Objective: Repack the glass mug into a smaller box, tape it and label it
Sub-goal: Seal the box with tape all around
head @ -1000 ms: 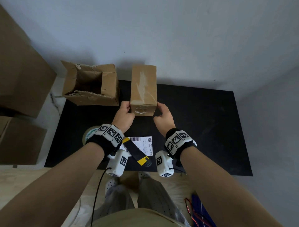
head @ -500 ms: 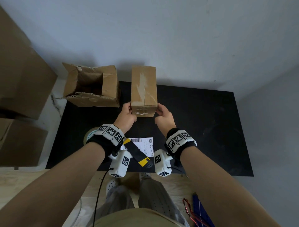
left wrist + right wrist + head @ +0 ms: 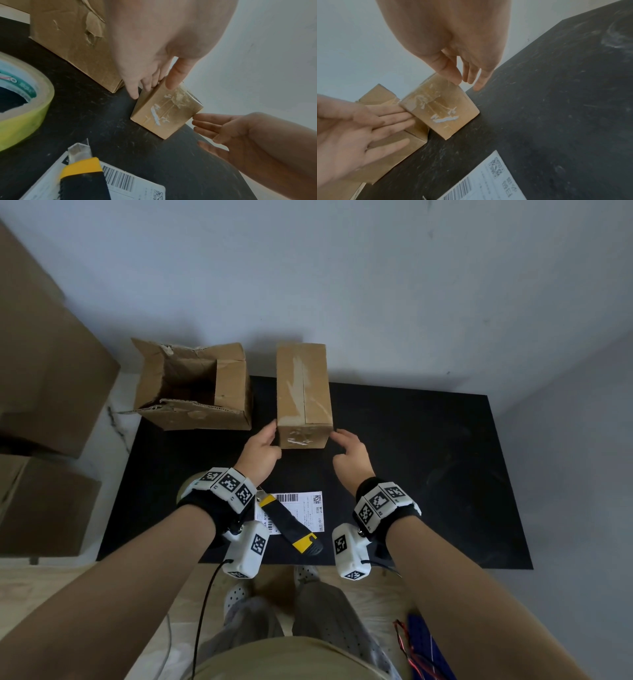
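Note:
A small closed cardboard box [image 3: 303, 395], its seam taped, lies on the black mat [image 3: 428, 474]. My left hand [image 3: 270, 436] touches the box's near left corner with straight fingers [image 3: 149, 83], thumb on the top edge. My right hand [image 3: 342, 440] hovers open just off the near right corner, its fingers [image 3: 453, 75] spread and relaxed. Scuffed tape remnants mark the box's near end [image 3: 164, 115] [image 3: 440, 108]. A larger, torn box [image 3: 191, 388] stands open to the left. No glass mug is visible.
A white shipping label [image 3: 301, 508] lies near the mat's front edge with a yellow-and-black utility knife [image 3: 291, 525] across it. A tape roll [image 3: 22, 101] sits at the front left under my left wrist. Large cardboard boxes [image 3: 41, 378] stand off the mat at far left.
Both hands held the small box's near end before. The right hand has now come off it and opened. The left hand's grip has loosened to a touch. The box stays put.

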